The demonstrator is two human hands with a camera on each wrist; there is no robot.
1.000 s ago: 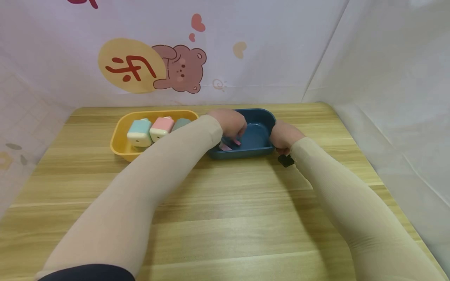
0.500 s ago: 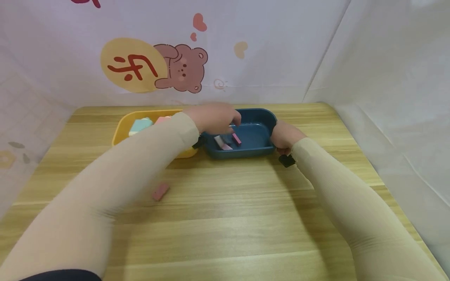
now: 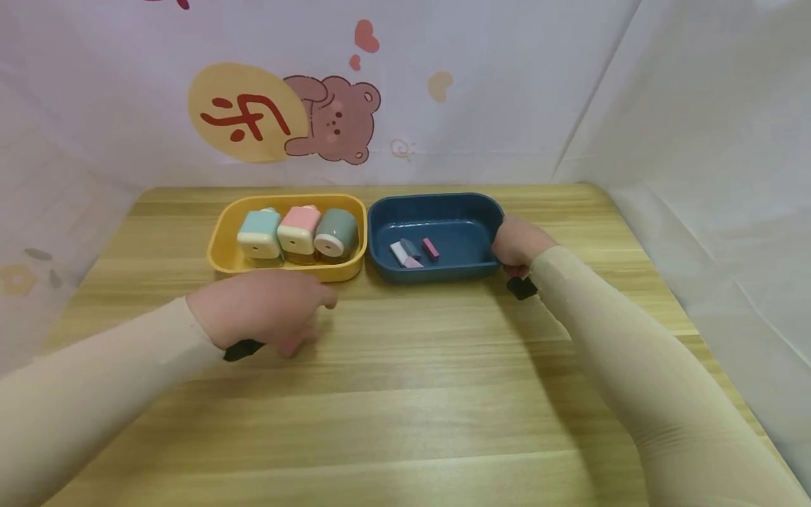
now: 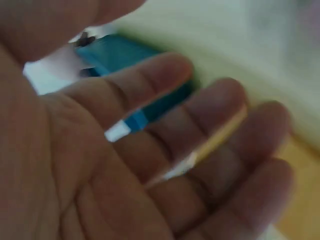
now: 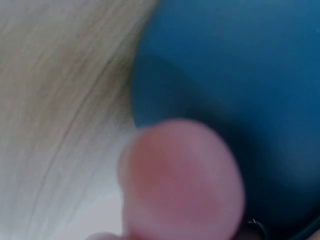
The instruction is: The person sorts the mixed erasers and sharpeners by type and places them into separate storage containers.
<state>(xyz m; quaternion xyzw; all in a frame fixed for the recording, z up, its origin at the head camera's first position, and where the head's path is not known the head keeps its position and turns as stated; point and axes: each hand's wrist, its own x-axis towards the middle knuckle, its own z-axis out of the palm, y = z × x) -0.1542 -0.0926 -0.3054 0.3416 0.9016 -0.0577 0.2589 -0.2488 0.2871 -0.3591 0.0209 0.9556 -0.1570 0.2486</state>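
My left hand [image 3: 262,310] hovers low over the table in front of the yellow bin, fingers extended. The palm shows nothing held in the left wrist view. Beneath its fingertips lies a small pink block [image 3: 290,345], partly covered by the hand. My right hand [image 3: 521,243] grips the right end of the blue bin [image 3: 437,274], thumb outside the wall in the right wrist view. Inside that bin are a white and pink block [image 3: 399,253], a grey-blue block [image 3: 410,248] and a pink block [image 3: 431,248].
The yellow bin [image 3: 222,264] stands left of the blue one, against it. It holds a light-blue container [image 3: 260,232], a pink container [image 3: 299,229] and a grey-green rounded container [image 3: 337,232], each with a pale, holed end. A printed curtain [image 3: 494,127] hangs behind the table.
My left hand has left the blue bin and swung left and toward me, down over the pink block on the table. The right hand keeps its grip on the blue bin.
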